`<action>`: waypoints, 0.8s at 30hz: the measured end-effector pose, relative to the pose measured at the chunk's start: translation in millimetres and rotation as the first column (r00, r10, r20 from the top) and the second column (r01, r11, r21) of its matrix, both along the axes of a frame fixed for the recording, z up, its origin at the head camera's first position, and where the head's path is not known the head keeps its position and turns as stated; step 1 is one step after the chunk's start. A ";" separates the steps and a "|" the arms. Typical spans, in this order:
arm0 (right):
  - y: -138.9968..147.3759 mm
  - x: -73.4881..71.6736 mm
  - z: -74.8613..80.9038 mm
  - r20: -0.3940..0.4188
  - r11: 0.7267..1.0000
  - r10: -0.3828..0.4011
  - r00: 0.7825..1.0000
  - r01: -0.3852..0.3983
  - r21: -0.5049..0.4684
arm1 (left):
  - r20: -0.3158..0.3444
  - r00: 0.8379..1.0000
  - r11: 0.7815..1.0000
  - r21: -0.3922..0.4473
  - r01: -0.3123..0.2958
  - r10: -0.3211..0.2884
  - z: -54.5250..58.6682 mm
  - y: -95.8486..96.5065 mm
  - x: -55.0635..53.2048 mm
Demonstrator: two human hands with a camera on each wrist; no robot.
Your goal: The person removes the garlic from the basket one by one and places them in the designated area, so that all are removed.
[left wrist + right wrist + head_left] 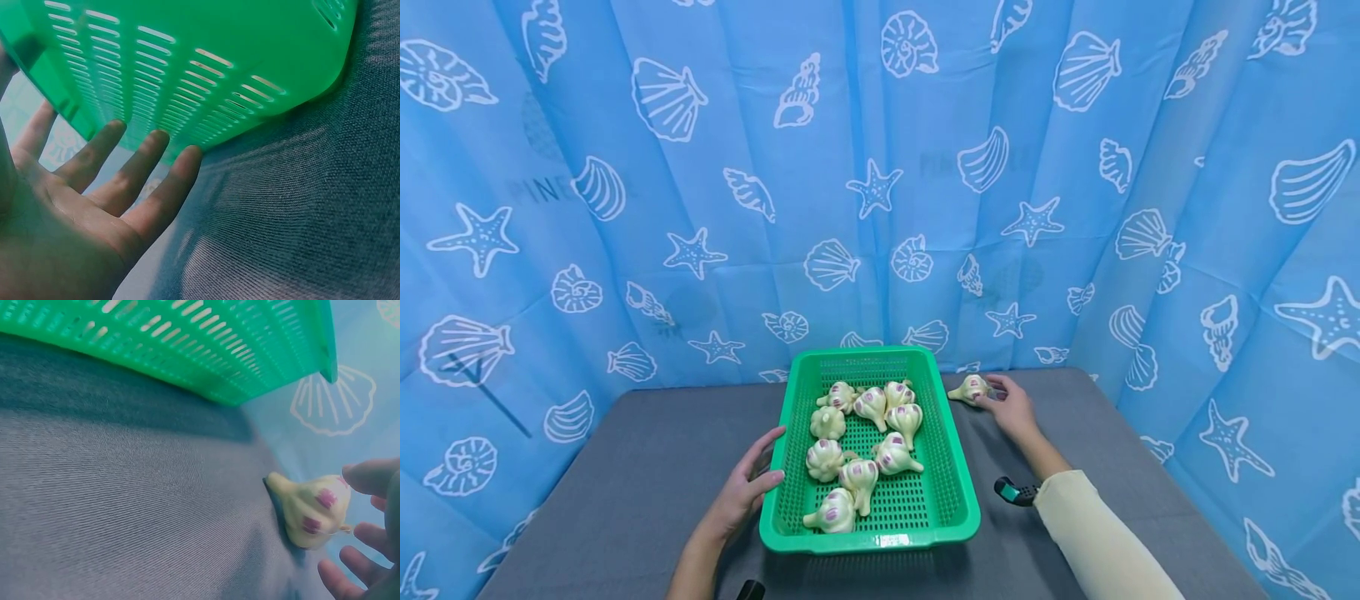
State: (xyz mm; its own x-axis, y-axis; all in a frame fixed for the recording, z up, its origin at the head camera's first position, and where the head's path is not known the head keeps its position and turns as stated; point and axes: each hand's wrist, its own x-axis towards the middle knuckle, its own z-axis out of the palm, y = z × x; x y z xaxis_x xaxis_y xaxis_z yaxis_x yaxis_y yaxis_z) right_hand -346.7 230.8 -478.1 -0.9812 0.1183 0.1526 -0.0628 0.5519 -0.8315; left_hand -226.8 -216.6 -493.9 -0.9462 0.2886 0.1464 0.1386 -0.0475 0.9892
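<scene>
A green plastic basket [966, 500] with slotted walls stands on the grey cloth, holding several garlic bulbs [857, 475] with purple patches. My left hand [737, 492] is at the basket's left side, thumb and fingers spread. In the left wrist view the straight fingers [147, 156] lie close against the slotted wall; whether all of them touch it I cannot tell. Outside the basket's far right corner, a single garlic bulb [312, 509] lies on the cloth. My right hand [1011, 408] is beside that bulb, with loosely bent fingers [365, 540] spread around its near side.
Grey cloth [647, 467] covers the table. A blue curtain [865, 208] with white shell and starfish prints hangs behind and along both sides. A black and teal device [1017, 492] sits at my right wrist, and a black piece [751, 590] shows near the left one.
</scene>
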 end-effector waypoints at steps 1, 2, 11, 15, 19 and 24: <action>0.3 1.4 0.5 -0.004 1.000 -0.003 1.000 0.003 -0.006 | 0.004 1.000 1.000 0.003 -0.001 0.001 -0.2 0.1 -0.1; 0.6 2.7 0.9 -0.010 1.000 -0.007 1.000 0.007 -0.009 | 0.009 1.000 1.000 0.006 -0.001 0.001 -0.2 0.1 -0.1; 0.7 19.1 6.2 -0.051 0.998 0.008 0.999 -0.012 -0.061 | 0.015 1.000 1.000 0.009 0.008 -0.008 -1.5 -0.2 -0.1; -1.1 28.1 10.8 -0.037 0.993 0.038 0.999 -0.042 -0.110 | 0.018 1.000 1.000 0.005 -0.001 0.001 -1.1 0.0 0.4; -4.1 36.6 17.5 -0.022 0.981 0.070 0.997 -0.073 -0.177 | 0.022 1.000 1.000 0.003 -0.005 0.005 -1.1 0.2 0.4; -9.1 46.3 27.4 -0.030 0.970 0.094 0.995 -0.098 -0.221 | 0.023 1.000 1.000 0.002 -0.005 0.005 -1.0 0.1 0.1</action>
State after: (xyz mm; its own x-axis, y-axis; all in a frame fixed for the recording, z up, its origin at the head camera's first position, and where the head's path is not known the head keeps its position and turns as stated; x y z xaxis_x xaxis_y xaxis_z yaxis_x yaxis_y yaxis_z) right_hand -300.5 221.7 -450.7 -0.9868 0.0563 0.1519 -0.1236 0.3444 -0.9306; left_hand -226.7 -216.5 -495.0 -0.9507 0.2839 0.1250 0.1158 -0.0492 0.9921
